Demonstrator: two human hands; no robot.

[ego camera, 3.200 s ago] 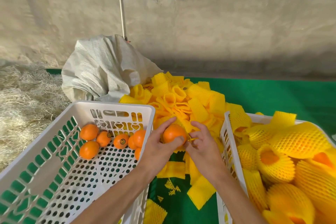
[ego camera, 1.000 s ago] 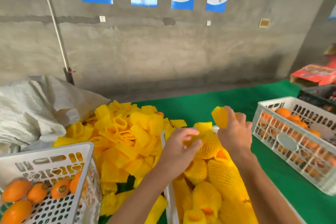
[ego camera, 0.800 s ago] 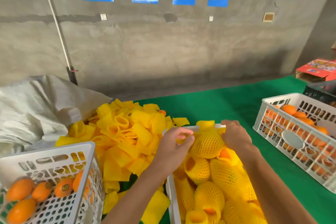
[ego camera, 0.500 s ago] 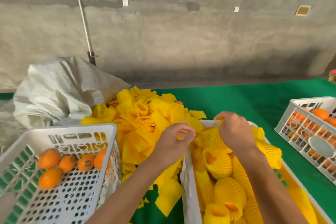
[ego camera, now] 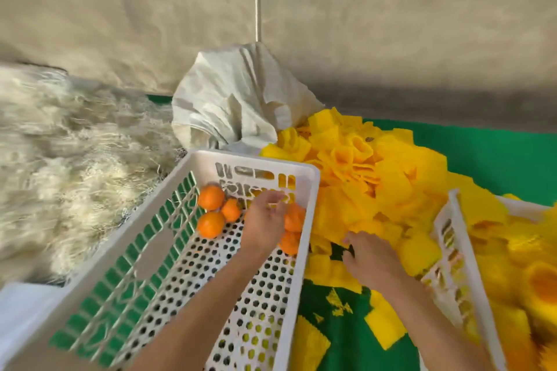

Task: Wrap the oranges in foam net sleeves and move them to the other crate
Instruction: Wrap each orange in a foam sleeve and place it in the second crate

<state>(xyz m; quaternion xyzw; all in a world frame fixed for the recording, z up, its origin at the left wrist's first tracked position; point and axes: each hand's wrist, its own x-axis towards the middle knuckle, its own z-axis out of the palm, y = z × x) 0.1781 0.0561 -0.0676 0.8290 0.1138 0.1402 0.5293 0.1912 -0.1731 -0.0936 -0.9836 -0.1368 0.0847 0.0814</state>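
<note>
- here, a few bare oranges (ego camera: 211,223) lie at the far end of the left white crate (ego camera: 168,286).
- left hand (ego camera: 265,221) reaches among them, fingers loosely spread, nothing clearly gripped yet.
- right hand (ego camera: 372,259) rests on loose yellow foam sleeves (ego camera: 370,187); its grip is unclear.
- wrapped fruit fills the right crate (ego camera: 455,253).
- likely next: grasp one orange and one sleeve.

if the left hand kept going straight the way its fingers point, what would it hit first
Probably the far end wall of the white crate. The left hand reaches toward it, over bare oranges at that end. Motion blur leaves the hand's height above the fruit unclear.
</note>
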